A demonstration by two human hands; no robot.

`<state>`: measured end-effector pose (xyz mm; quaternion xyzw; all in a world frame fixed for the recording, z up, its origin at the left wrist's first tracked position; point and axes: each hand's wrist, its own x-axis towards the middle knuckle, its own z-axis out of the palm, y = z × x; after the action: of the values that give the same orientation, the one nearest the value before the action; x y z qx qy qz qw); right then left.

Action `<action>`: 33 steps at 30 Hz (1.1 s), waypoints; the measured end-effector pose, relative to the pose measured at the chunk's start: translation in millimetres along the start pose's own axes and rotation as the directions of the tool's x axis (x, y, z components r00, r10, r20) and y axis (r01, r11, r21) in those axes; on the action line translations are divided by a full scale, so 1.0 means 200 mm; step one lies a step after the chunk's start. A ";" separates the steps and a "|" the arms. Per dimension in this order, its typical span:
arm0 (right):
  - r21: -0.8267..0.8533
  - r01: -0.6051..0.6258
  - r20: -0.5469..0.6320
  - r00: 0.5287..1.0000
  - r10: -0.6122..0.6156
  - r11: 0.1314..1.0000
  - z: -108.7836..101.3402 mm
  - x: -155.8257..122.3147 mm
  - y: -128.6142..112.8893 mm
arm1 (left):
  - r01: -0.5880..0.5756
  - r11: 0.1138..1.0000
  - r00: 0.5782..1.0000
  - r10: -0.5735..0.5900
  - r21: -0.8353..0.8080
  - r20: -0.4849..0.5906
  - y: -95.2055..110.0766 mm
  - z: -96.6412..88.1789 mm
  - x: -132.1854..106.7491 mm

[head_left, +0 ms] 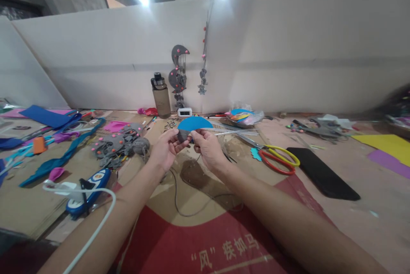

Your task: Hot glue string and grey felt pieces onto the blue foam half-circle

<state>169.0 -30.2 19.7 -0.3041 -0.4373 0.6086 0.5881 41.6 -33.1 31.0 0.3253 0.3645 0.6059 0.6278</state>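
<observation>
A small dark grey piece, which looks like felt, (183, 135) is pinched between the fingertips of both hands above the cardboard. My left hand (164, 149) grips its left side, and my right hand (209, 147) closes on its right edge. Whether the right fingers also hold a needle or thread end is too small to tell. Grey yarn (176, 199) trails below the hands and curves across the cardboard (160, 210). Left of my left hand lie a grey yarn ball (141, 146) and a heap of grey pieces with pink and orange pompoms (110, 148).
Scissors with red and yellow handles (278, 158) and a black flat slab (322, 173) lie to the right. A blue disc (195, 123), a bottle (162, 100) and a small white clock (184, 112) stand behind. A blue-and-white power strip (88, 193) with a cable is left. Grey ornaments (178, 80) hang at the wall.
</observation>
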 end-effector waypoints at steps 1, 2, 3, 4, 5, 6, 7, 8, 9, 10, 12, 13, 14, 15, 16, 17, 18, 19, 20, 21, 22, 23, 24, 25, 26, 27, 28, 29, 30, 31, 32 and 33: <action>0.011 -0.003 0.004 1.000 0.003 1.000 0.00 0.00 0.00 | 0.011 1.000 1.000 -0.011 -0.002 0.010 0.00 0.00 0.00; 0.019 -0.008 0.005 1.000 0.008 1.000 0.00 0.00 -0.01 | 0.015 1.000 1.000 -0.015 0.000 0.019 0.00 0.00 0.00; 0.028 -0.015 0.005 1.000 0.015 1.000 0.00 0.00 -0.01 | 0.007 1.000 1.000 -0.007 0.006 0.027 0.01 0.00 0.00; 0.039 -0.023 -0.001 1.000 0.023 0.999 -0.01 0.00 -0.01 | -0.011 1.000 0.999 0.011 0.016 0.037 0.01 0.01 -0.01; 0.052 -0.032 -0.008 0.999 0.033 0.998 -0.01 0.00 -0.01 | -0.037 0.999 0.998 0.035 0.029 0.052 0.01 0.01 -0.01; 0.067 -0.041 -0.016 0.999 0.043 0.997 -0.01 0.00 -0.01 | -0.065 0.997 0.996 0.062 0.043 0.069 0.01 0.01 -0.01; 0.082 -0.048 -0.022 0.998 0.050 0.995 -0.02 0.00 -0.01 | -0.092 0.994 0.993 0.087 0.055 0.084 0.01 0.02 -0.02; 0.094 -0.052 -0.026 0.998 0.054 0.994 -0.02 0.00 -0.01 | -0.113 0.991 0.990 0.107 0.065 0.093 0.02 0.02 -0.02; 0.103 -0.052 -0.026 0.998 0.055 0.993 -0.02 0.00 -0.01 | -0.129 0.989 0.988 0.122 0.073 0.095 0.02 0.03 -0.03; 0.109 -0.052 -0.023 0.998 0.055 0.993 -0.02 0.00 0.00 | -0.140 0.987 0.987 0.132 0.081 0.092 0.02 0.03 -0.03; 0.114 -0.051 -0.016 0.998 0.053 0.992 -0.02 0.00 0.00 | -0.151 0.984 0.986 0.144 0.090 0.079 0.02 0.03 -0.03; 0.116 -0.051 -0.013 0.999 0.053 0.992 -0.02 0.00 0.00 | -0.152 0.984 0.986 0.146 0.094 0.075 0.03 0.03 -0.03; 0.116 -0.050 -0.012 0.999 0.052 0.992 -0.01 -0.01 0.00 | -0.153 0.984 0.987 0.146 0.096 0.073 0.03 0.02 -0.03; 0.116 -0.049 -0.012 0.999 0.050 0.992 -0.01 -0.01 0.00 | -0.151 0.984 0.987 0.145 0.098 0.073 0.03 0.02 -0.03; 0.115 -0.046 -0.013 0.999 0.048 0.992 -0.01 -0.01 0.00 | -0.150 0.984 0.987 0.143 0.098 0.074 0.03 0.02 -0.03; 0.114 -0.044 -0.015 0.999 0.046 0.993 -0.01 -0.01 0.00 | -0.149 0.984 0.987 0.142 0.097 0.077 0.03 0.02 -0.03; 0.114 -0.042 -0.018 0.999 0.044 0.993 -0.01 -0.01 0.00 | -0.148 0.984 0.987 0.141 0.094 0.080 0.03 0.02 -0.03; 0.115 -0.041 -0.020 0.999 0.043 0.993 -0.01 -0.01 0.00 | -0.148 0.985 0.987 0.140 0.090 0.084 0.04 0.02 -0.03; 0.117 -0.041 -0.021 0.999 0.044 0.992 -0.01 -0.01 0.00 | -0.147 0.985 0.986 0.140 0.085 0.089 0.04 0.02 -0.03; 0.119 -0.042 -0.022 0.999 0.045 0.992 -0.02 0.00 0.00 | -0.147 0.986 0.986 0.139 0.081 0.094 0.04 0.02 -0.03; 0.122 -0.044 -0.022 0.999 0.047 0.992 -0.02 0.00 0.00 | -0.146 0.986 0.986 0.139 0.077 0.097 0.04 0.02 -0.03; 0.123 -0.047 -0.019 0.999 0.050 0.991 -0.02 0.00 0.00 | -0.145 0.987 0.986 0.137 0.075 0.098 0.04 0.02 -0.03; 0.121 -0.050 -0.018 0.998 0.053 0.991 -0.02 0.00 0.00 | -0.145 0.987 0.986 0.137 0.074 0.098 0.04 0.02 -0.03; 0.120 -0.052 -0.018 0.998 0.054 0.991 -0.02 0.00 0.00 | -0.144 0.987 0.986 0.137 0.073 0.096 0.04 0.02 -0.03; 0.118 -0.053 -0.021 0.998 0.056 0.992 -0.02 0.00 0.00 | -0.144 0.987 0.986 0.137 0.075 0.090 0.04 0.02 -0.03; 0.116 -0.053 -0.023 0.998 0.056 0.992 -0.02 -0.01 0.00 | -0.143 0.987 0.987 0.137 0.077 0.083 0.04 0.02 -0.03; 0.113 -0.053 -0.026 0.998 0.057 0.992 -0.02 -0.01 0.00 | -0.142 0.987 0.988 0.136 0.079 0.074 0.04 0.02 -0.03; 0.109 -0.053 -0.030 0.998 0.057 0.993 -0.01 -0.01 0.00 | -0.140 0.987 0.989 0.135 0.081 0.067 0.04 0.02 -0.03; 0.104 -0.053 -0.034 0.998 0.057 0.993 -0.01 -0.01 0.00 | -0.137 0.987 0.989 0.133 0.082 0.062 0.04 0.02 -0.03; 0.097 -0.053 -0.036 0.998 0.057 0.994 -0.01 -0.01 0.00 | -0.134 0.988 0.990 0.129 0.082 0.058 0.04 0.02 -0.03; 0.090 -0.052 -0.037 0.998 0.055 0.995 -0.01 -0.01 0.00 | -0.131 0.988 0.990 0.126 0.083 0.056 0.05 0.02 -0.03; 0.082 -0.048 -0.037 0.998 0.052 0.995 -0.01 -0.02 0.00 | -0.129 0.988 0.991 0.125 0.083 0.054 0.05 0.02 -0.03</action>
<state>171.0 -33.2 19.6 -0.3027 -0.3930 0.6343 0.5929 40.7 -38.8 42.2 0.3894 0.3533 0.6203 0.5821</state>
